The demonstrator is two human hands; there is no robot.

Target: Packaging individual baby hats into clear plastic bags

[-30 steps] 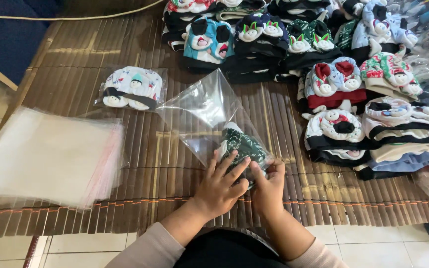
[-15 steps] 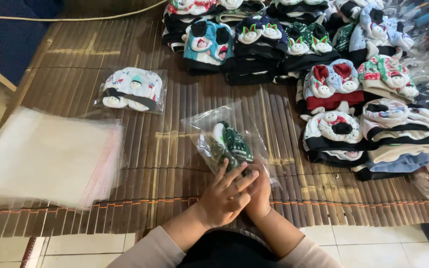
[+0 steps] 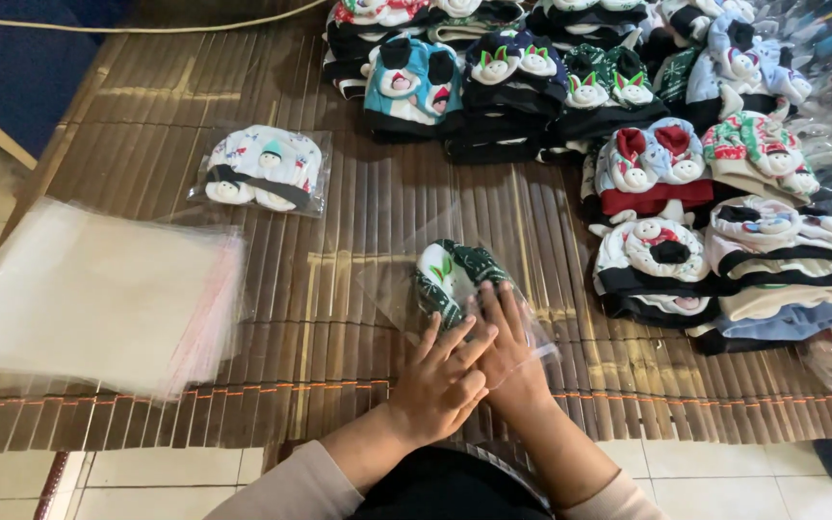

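Hands: left hand [image 3: 438,380] and right hand [image 3: 507,351] were laid flat, fingers spread, side by side and overlapping, pressed on the clear bag [image 3: 455,289]; nothing was clenched.
Bag contents: a green-and-white knitted hat [image 3: 447,272] was seen inside, on the bamboo mat [image 3: 339,318] just ahead of the hands.
Left side: a stack of empty clear bags [image 3: 89,294] was noted.
Beyond: one bagged white hat [image 3: 264,169] was noted.
Far and right: piles of unbagged hats [image 3: 628,144] were noted.
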